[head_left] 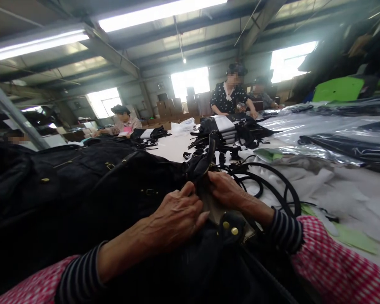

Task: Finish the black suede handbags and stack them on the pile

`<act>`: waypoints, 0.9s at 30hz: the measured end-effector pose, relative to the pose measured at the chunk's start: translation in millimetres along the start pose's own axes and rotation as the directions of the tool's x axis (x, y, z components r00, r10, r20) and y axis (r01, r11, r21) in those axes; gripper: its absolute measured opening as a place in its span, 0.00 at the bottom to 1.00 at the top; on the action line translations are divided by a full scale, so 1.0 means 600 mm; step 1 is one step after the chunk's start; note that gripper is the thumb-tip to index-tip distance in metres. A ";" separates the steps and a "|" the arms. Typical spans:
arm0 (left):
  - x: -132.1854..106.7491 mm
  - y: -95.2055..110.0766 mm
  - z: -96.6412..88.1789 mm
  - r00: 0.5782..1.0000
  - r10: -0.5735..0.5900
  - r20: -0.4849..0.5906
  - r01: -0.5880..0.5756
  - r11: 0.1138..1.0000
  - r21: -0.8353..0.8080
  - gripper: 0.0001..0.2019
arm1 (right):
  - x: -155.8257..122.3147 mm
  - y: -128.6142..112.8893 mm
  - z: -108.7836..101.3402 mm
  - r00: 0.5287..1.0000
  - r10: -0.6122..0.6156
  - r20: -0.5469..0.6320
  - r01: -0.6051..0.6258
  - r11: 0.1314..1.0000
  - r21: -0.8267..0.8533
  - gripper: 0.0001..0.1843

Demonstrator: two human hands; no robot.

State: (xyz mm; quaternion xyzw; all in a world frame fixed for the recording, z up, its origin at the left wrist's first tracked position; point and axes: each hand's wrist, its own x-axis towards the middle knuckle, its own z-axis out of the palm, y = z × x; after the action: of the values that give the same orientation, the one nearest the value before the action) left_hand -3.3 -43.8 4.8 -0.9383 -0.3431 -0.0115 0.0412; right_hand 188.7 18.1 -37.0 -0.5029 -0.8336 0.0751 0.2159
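Note:
A black bag (237, 270) with gold rivets, an open zipper and a pale lining lies right in front of me. My left hand (180, 211) is closed, its fingers curled on the bag's edge by the opening. Across from it my right hand (224, 190) grips the far side of the same edge, its fingertips partly hidden. A thick black handle (209, 158) rises just beyond my fingers. The pale lining (210, 202) shows between the two hands.
More black bags (66, 177) are heaped on the left. Black straps (281, 181) lie coiled on the right beside white wrapping sheets (351, 194). Stacked black pieces (224, 126) stand further back, plastic-wrapped goods (345, 145) to the right. A person in a dotted top (221, 99) works across the table.

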 end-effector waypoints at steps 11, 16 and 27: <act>0.008 -0.005 -0.011 0.998 -0.064 -0.004 0.064 0.998 0.012 0.19 | -0.066 0.020 -0.003 0.990 -0.140 -0.022 0.135 0.881 0.454 0.07; 0.017 -0.012 -0.016 0.999 0.028 -0.020 -0.028 1.000 0.004 0.18 | -0.083 0.015 0.003 0.988 -0.139 -0.070 0.155 0.886 0.437 0.07; 0.031 -0.027 -0.009 0.982 0.188 0.019 -0.189 0.982 0.032 0.17 | -0.090 0.006 -0.013 0.923 -0.365 -0.126 0.384 0.901 0.203 0.09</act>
State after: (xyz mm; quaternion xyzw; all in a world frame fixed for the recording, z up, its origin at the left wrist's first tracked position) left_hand 0.7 -20.1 12.3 -0.9658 -0.2532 0.0055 0.0552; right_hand 216.9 -27.9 -46.8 -0.3086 -0.8908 0.1041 0.3168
